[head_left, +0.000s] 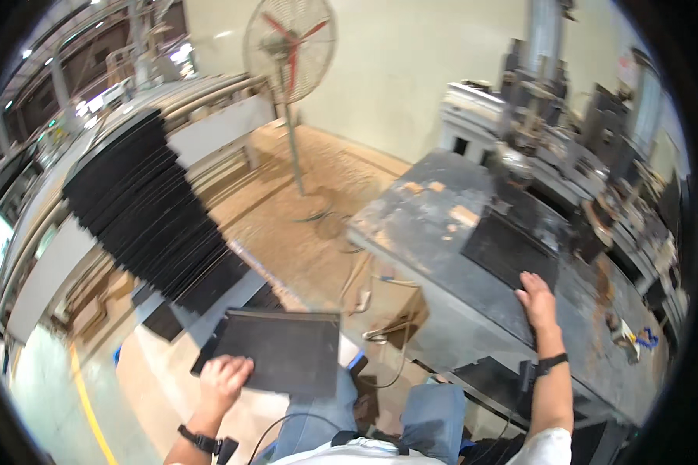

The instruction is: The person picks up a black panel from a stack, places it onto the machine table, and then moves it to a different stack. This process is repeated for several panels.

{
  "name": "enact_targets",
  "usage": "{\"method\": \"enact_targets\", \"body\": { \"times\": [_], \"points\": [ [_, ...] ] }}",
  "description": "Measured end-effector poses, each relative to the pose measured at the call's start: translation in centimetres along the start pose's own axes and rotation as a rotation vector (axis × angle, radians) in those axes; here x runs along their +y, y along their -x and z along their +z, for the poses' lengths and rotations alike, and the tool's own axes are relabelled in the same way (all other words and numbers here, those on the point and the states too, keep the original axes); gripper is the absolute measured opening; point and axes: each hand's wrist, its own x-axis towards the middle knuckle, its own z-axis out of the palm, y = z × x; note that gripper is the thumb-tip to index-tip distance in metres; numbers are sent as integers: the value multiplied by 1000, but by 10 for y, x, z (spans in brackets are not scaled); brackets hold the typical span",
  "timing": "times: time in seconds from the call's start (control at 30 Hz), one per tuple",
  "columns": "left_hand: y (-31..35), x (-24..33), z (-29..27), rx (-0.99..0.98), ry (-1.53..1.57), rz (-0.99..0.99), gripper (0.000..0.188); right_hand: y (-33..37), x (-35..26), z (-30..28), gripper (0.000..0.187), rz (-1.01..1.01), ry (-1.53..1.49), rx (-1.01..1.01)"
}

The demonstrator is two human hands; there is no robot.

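Observation:
My left hand (223, 380) grips a flat black rectangular panel (291, 353) at its lower left corner, thumb on the upper face. This panel is held over my lap, in front of a tall stack of similar dark panels. On the right, another black panel (500, 246) lies on the grey machine table (434, 240). My right hand (537, 302) rests at that panel's near right edge, fingers stretched out and touching it; nothing is grasped. The panel's far side sits close to the machine's metal parts.
A tall leaning stack of black panels (147, 201) rises at the left beside a roller conveyor (217, 89). A standing fan (291, 46) is at the back. Machine heads (527, 124) line the table's far right. Wood scraps (464, 215) lie on the table, sawdust on the floor.

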Motion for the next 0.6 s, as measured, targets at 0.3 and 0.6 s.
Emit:
{"method": "enact_targets", "body": {
  "times": [0.3,0.6],
  "points": [
    [20,-96,122,-189,-263,-478,50,22,-49,-67,52,97,19,-44],
    [-5,-125,133,-248,121,-549,67,345,20,-235,66,648,379,211]
  ]
}}
